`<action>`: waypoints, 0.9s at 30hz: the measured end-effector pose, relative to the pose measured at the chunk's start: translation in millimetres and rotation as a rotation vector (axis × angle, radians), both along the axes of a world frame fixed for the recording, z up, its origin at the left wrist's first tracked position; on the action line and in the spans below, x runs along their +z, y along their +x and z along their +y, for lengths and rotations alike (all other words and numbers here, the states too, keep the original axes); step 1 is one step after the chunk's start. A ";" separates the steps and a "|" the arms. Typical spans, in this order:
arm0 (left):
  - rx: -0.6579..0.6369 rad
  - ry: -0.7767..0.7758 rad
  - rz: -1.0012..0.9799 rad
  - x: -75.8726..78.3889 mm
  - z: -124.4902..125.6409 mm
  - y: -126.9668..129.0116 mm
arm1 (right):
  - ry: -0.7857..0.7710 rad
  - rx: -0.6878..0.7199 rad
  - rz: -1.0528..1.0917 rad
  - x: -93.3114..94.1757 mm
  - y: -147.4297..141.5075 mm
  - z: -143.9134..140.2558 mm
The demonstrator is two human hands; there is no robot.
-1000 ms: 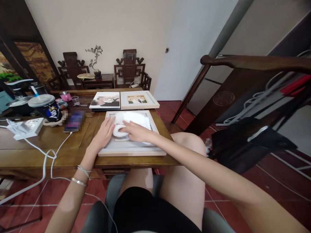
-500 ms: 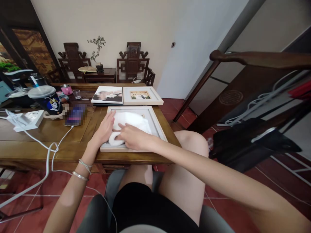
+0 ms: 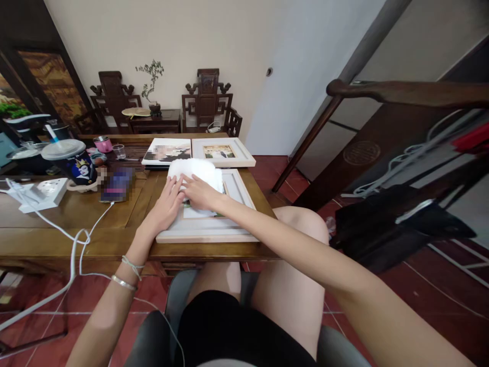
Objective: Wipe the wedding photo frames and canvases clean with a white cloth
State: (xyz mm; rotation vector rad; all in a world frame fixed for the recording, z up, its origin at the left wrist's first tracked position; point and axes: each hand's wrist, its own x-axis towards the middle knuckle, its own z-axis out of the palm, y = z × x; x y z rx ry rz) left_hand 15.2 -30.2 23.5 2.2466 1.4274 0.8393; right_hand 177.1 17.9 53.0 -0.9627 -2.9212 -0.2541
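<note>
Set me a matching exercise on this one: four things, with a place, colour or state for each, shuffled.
1. Cloth
2. Phone
3. Mug
4. Potted tree

A. Pink
B. On the small table
C. Plugged into a white cable
D. Under the right hand

Pairs: 1-D, 2-C, 3-A, 4-B

My left hand (image 3: 165, 210): palm down, fingers stretched forward, a little apart | my right hand (image 3: 201, 194): palm down, fingers pointing left, tips just beside my left fingers | left forearm (image 3: 107, 311): slanting forward | right forearm (image 3: 282, 238): reaching across my front, wrist nearly straight
</note>
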 end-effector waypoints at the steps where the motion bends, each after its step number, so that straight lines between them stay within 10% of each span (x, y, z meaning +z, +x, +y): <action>1: 0.000 -0.003 0.009 0.7 -0.3 0.4 | 0.025 -0.009 0.004 -0.3 -1.7 5.3; 11: 0.029 0.033 0.078 -2.8 3.4 -1.0 | 0.122 -0.153 -0.048 10.7 2.8 34.5; 21: 0.044 0.153 0.088 -15.5 15.4 -8.5 | 0.002 -0.384 -0.162 29.1 112.2 12.3; 27: 0.040 0.213 0.102 -13.0 15.1 -9.5 | -0.147 -0.345 -0.152 36.6 131.3 -37.3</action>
